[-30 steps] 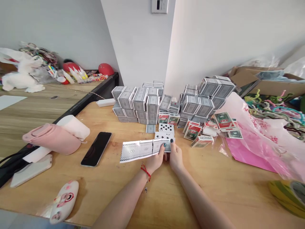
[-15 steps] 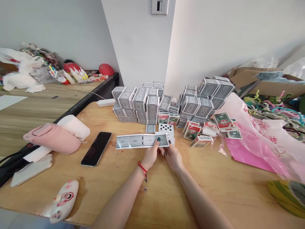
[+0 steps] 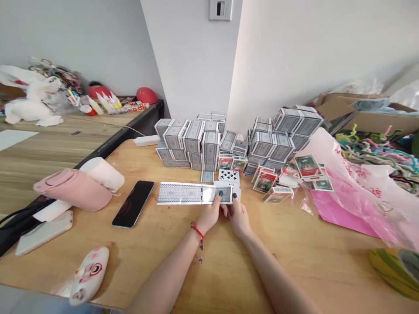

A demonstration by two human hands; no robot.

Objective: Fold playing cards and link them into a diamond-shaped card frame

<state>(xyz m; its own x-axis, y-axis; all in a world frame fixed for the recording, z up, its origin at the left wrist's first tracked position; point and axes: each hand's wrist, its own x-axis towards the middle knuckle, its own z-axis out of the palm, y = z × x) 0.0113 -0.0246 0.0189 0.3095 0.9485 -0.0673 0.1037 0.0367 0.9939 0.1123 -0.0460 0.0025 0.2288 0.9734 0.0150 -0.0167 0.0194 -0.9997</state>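
Observation:
A long strip of playing cards (image 3: pixel 183 193), backs up and joined end to end, stretches leftward above the table. My left hand (image 3: pixel 211 212) pinches its right part, thumb on top and fingers underneath. At the strip's right end my right hand (image 3: pixel 240 218) is closed on the card edge, its thumb on the top side; the fingers below are partly hidden. Just behind the strip a ten-of-spades-like card (image 3: pixel 228 175) lies face up, with more white cards partly covered in front of it. A card (image 3: pixel 207 176) lies back up to its left.
Stacked card blocks stand behind, left (image 3: pixel 193 137) and right (image 3: pixel 275 146). Card boxes (image 3: pixel 263 179) lie by the right stack. Leftward are a phone (image 3: pixel 133 204), a pink tumbler (image 3: pixel 75 189) and a white case (image 3: pixel 90 275). Pink plastic (image 3: pixel 353 187) and tape (image 3: pixel 393 270) lie right.
The strip's left end has shifted slightly left and the strip lies more level. My right thumb has come up onto the card's right edge. Both hands stay in nearly the same place.

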